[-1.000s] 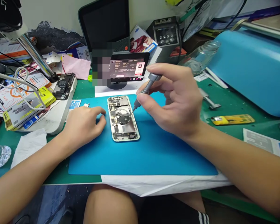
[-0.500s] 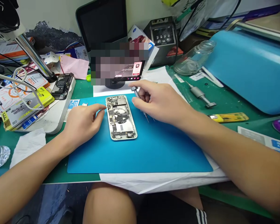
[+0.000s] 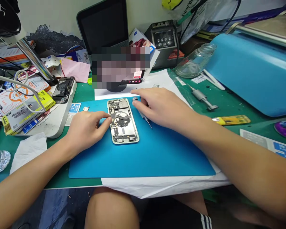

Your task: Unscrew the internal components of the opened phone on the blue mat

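Broadly, a green table (image 3: pixel 85 182) spreads under everything, and a blue mat (image 3: pixel 143 162) lies on it beneath both sets of fingers. Beyond the right fingers, off the mat, is a glass jar (image 3: pixel 195 62). The right hand (image 3: pixel 160 105) is low over the mat, forefinger and thumb a little apart. The left hand (image 3: pixel 85 128) has its thumb and forefinger narrowed, tips close together at the near side of an opened phone (image 3: pixel 123 122) (whether they pinch its rim, I cannot tell). That phone lies flat between the two hands' fingers, inner parts facing up. A gray screwdriver (image 3: pixel 146 121) slants under the right thumb, its bit pointing toward the wearer; I cannot tell whether the fingers grip it. Just beyond the left fingers is a small pale piece (image 3: pixel 86 108).
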The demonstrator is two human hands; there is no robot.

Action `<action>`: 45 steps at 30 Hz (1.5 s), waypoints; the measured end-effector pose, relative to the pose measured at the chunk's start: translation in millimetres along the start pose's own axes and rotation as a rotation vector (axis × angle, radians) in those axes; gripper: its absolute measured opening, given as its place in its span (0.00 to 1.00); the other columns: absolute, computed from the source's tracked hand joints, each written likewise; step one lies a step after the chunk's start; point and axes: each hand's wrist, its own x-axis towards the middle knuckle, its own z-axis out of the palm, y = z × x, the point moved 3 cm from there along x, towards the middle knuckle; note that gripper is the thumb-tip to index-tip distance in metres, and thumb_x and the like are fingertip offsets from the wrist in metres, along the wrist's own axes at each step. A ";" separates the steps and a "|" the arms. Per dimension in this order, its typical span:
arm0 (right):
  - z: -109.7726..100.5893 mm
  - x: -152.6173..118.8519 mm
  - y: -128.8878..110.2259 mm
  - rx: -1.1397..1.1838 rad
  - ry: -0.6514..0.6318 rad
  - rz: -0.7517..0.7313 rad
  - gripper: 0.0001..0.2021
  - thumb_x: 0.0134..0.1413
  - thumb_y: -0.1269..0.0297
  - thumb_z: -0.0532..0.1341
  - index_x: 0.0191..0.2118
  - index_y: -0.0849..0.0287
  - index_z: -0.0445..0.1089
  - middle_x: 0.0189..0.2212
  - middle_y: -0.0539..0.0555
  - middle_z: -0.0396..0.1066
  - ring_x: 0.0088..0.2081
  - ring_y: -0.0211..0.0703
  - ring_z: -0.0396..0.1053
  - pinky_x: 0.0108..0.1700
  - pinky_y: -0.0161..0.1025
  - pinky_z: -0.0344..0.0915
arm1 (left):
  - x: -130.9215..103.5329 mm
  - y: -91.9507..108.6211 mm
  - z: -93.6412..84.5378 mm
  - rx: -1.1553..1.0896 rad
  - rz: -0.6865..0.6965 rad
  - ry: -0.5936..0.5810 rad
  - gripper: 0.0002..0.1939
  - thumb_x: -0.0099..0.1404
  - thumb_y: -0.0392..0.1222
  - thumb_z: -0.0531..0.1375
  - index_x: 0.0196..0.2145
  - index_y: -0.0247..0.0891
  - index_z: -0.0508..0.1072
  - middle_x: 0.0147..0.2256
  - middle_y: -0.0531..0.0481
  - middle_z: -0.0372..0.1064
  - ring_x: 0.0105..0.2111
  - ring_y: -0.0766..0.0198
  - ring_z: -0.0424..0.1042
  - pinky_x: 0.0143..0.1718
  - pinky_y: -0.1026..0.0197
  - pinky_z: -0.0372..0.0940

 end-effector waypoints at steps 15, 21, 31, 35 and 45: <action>-3.2 3.4 33.2 0.006 -0.093 0.172 0.18 0.59 0.63 0.56 0.53 0.58 0.72 0.30 0.56 0.76 0.29 0.50 0.70 0.30 0.41 0.56 | -4.1 5.8 1.5 -0.042 0.093 0.006 0.16 0.72 0.47 0.57 0.35 0.38 0.82 0.17 0.54 0.67 0.18 0.68 0.64 0.24 0.62 0.50; -30.0 -5.6 12.4 0.195 0.341 0.093 0.16 0.54 0.71 0.58 0.49 0.57 0.71 0.26 0.51 0.70 0.28 0.45 0.68 0.33 0.43 0.63 | -4.3 6.8 0.2 -0.048 0.078 -0.002 0.17 0.71 0.46 0.55 0.32 0.37 0.80 0.17 0.54 0.65 0.17 0.68 0.61 0.24 0.62 0.50; -15.2 -29.3 -15.7 0.675 0.697 -0.367 0.20 0.60 0.68 0.64 0.55 0.40 0.65 0.48 0.49 0.71 0.40 0.44 0.79 0.40 0.44 0.79 | -4.0 13.7 0.4 0.026 0.243 -0.254 0.18 0.66 0.51 0.58 0.22 0.39 0.70 0.17 0.52 0.67 0.19 0.65 0.65 0.25 0.60 0.47; -8.8 -31.0 -26.8 0.753 0.623 -0.400 0.20 0.60 0.70 0.63 0.54 0.41 0.67 0.46 0.49 0.75 0.39 0.44 0.80 0.41 0.46 0.81 | -4.8 14.0 2.7 0.135 0.318 -0.320 0.25 0.68 0.60 0.59 0.22 0.39 0.69 0.18 0.52 0.68 0.19 0.64 0.66 0.24 0.59 0.44; 1.2 -28.7 -44.5 0.759 0.563 -0.589 0.23 0.59 0.74 0.63 0.57 0.46 0.65 0.44 0.50 0.80 0.40 0.43 0.82 0.40 0.40 0.82 | -5.1 14.6 6.4 0.280 0.244 -0.348 0.33 0.66 0.68 0.57 0.15 0.39 0.67 0.15 0.50 0.62 0.16 0.64 0.59 0.24 0.58 0.41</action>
